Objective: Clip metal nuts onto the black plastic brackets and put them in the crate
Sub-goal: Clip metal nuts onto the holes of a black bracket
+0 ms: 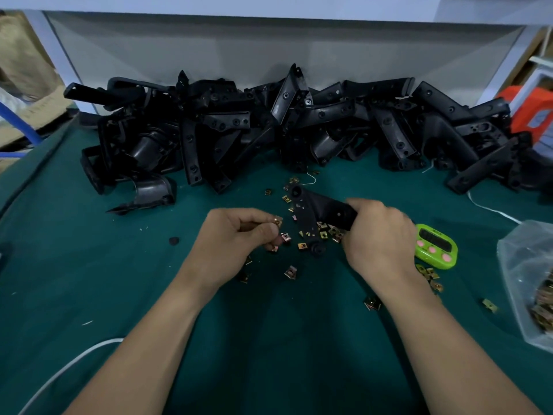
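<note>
My right hand [377,235] grips one arm of a black plastic bracket [311,211] held just above the green table mat. To its left, my left hand [236,235] pinches a small brass-coloured metal nut [278,220] between thumb and forefinger, a short way from the bracket. More loose nuts [324,233] lie scattered on the mat under and around both hands. No crate is in view.
A long heap of black brackets [299,127] fills the back of the green table [89,265]. A green timer [437,245] sits right of my right hand. A clear bag of nuts [532,283] lies at the right edge. A white cable [68,366] crosses the near left.
</note>
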The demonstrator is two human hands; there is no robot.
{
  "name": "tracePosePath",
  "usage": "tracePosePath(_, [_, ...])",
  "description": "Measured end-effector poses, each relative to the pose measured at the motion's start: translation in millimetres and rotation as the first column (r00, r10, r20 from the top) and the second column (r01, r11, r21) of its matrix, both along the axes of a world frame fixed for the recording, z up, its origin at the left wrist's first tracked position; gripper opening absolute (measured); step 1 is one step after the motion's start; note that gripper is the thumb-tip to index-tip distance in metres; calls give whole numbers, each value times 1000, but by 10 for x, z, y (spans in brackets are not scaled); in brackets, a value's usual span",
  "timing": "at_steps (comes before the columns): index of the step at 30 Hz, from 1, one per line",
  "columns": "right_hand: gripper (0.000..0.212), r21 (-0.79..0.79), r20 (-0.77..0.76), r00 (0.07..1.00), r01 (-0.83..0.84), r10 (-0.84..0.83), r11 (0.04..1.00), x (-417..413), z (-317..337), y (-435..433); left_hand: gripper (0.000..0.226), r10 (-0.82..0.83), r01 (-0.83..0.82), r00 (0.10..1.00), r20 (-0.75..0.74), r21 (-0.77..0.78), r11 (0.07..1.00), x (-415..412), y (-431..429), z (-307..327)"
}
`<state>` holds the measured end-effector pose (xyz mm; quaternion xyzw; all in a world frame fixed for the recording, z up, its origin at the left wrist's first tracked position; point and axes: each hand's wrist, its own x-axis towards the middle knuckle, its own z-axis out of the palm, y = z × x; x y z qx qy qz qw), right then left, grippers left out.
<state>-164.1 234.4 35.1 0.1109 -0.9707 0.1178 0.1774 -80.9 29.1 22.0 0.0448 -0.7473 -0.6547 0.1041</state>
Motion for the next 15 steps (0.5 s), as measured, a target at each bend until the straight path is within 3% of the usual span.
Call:
tracePosePath(7, [39, 59, 31, 996, -84, 82, 995, -61, -40, 29, 10, -113, 115, 993, 29, -75, 991, 0, 11, -41])
tracePosePath(15, [39, 68, 52, 989, -144, 141, 987, -76, -57, 25, 12, -120, 120, 993, 0, -89, 989, -2, 2, -50])
